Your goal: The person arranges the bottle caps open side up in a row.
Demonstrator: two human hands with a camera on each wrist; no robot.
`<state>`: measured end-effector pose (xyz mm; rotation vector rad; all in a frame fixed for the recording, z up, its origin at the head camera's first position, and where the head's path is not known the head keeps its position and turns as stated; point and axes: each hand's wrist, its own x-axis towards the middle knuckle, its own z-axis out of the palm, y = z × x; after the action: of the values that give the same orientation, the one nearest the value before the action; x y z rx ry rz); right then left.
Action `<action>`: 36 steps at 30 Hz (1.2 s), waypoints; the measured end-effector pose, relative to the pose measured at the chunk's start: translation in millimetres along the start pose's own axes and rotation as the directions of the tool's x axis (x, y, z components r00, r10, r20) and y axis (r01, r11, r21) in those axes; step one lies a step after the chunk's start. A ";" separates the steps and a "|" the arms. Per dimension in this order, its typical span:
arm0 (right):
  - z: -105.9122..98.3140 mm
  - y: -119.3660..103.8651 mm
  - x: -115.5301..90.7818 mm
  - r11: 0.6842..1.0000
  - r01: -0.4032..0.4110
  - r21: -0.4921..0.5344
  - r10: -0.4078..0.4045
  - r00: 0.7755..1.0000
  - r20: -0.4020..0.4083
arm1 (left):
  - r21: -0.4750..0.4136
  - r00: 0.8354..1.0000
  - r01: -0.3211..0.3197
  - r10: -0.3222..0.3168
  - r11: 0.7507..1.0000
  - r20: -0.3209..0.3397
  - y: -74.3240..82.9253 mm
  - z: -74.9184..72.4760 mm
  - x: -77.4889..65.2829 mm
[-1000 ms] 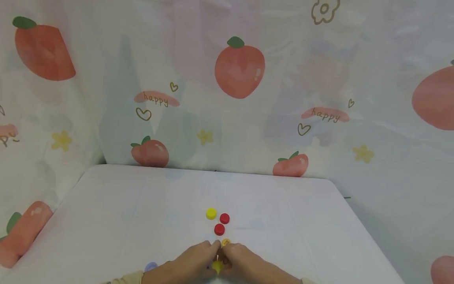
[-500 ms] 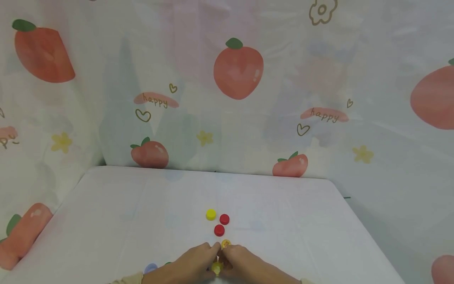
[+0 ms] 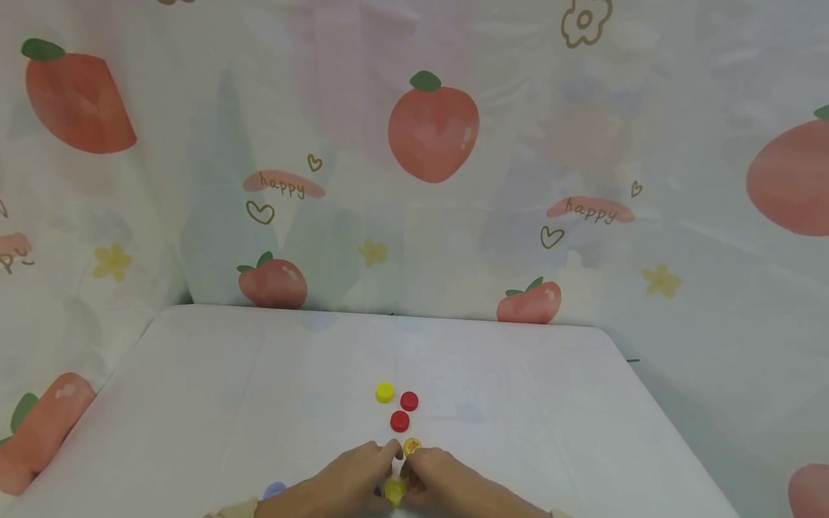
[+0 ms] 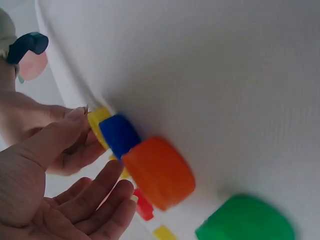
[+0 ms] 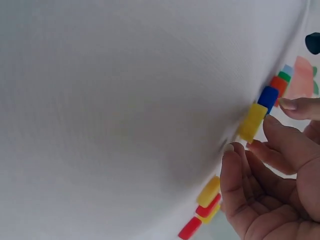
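Both hands hover at the near edge of the white table, around a yellow bottle cap point(image 3: 394, 491). My left hand point(image 3: 352, 471) is on its left, thumb and fingers spread apart. On the other side is my right hand point(image 3: 447, 478), with a gap between thumb and forefinger in the right wrist view. The yellow cap point(image 5: 252, 120) stands beside the fingertips there. Next to it are a blue cap point(image 4: 120, 135) and an orange cap point(image 4: 160, 172), near the left fingers. Just beyond the hands lies a yellow cap with an orange print point(image 3: 411, 447).
Two red caps point(image 3: 399, 421) and a plain yellow cap point(image 3: 385, 392) lie farther back. A green cap point(image 4: 245, 220) and a light blue cap point(image 3: 275, 490) are to the left. A fruit-patterned curtain point(image 3: 434, 237) stands behind the table point(image 3: 518, 403).
The fingers have loosened and parted slightly, so more of the yellow cap between the hands shows. The head view has tilted up a little; the other caps stay in place.
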<state>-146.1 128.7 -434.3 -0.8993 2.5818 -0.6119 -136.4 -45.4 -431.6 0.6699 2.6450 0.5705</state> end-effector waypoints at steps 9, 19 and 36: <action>-40.2 6.4 10.2 0.997 0.044 0.059 -0.038 0.994 -0.099 | -0.187 0.973 0.019 -0.061 0.982 -0.222 -12.6 -50.5 2.7; -63.4 28.3 53.8 0.999 0.009 0.050 0.006 0.958 -0.286 | -0.189 0.939 0.003 -0.067 0.982 -0.337 -53.3 -73.2 41.5; -44.1 48.0 107.6 0.994 -0.081 0.066 0.093 0.976 -0.196 | -0.171 0.980 0.020 -0.053 0.985 -0.192 -79.8 -56.2 93.9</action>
<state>-269.6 105.4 -439.1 -0.7352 2.7468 -0.7831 -267.4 -78.1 -442.0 0.5381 2.7407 0.8795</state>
